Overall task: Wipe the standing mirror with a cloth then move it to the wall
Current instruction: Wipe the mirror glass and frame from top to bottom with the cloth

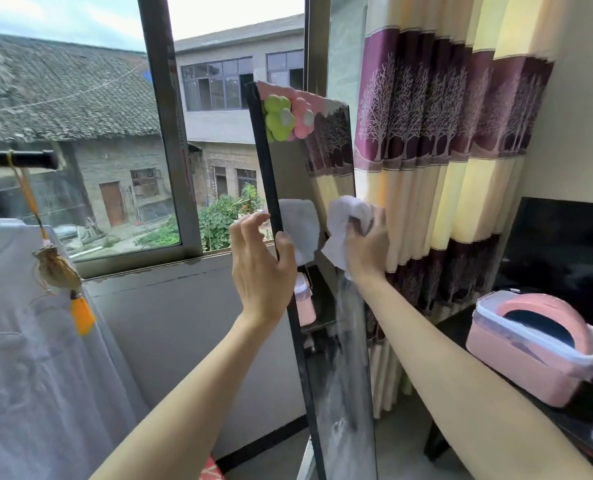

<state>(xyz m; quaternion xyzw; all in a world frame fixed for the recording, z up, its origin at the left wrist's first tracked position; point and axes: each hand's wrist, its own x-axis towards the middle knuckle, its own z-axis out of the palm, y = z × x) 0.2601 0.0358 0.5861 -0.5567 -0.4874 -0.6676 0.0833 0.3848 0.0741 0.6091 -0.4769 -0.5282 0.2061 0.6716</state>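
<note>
A tall standing mirror with a dark frame stands on the floor in front of the window, just beside the striped curtain, and leans slightly. A green flower ornament and a pink one are fixed near its top corner.

The left hand steadies the mirror at its left edge: the thumb rests on the front of the frame, while the fingers are spread and curled loosely in the air behind it, not clamped shut. The right hand is closed around a crumpled white cloth and presses it against the glass about halfway up, near the mirror's right edge. The cloth's reflection shows in the glass just to its left. Below the hands the glass looks streaked and cloudy.

To the right, a pink box with a clear lid sits on a dark surface near its front edge. At the left, a pale garment hangs with an orange tassel charm dangling before it.
</note>
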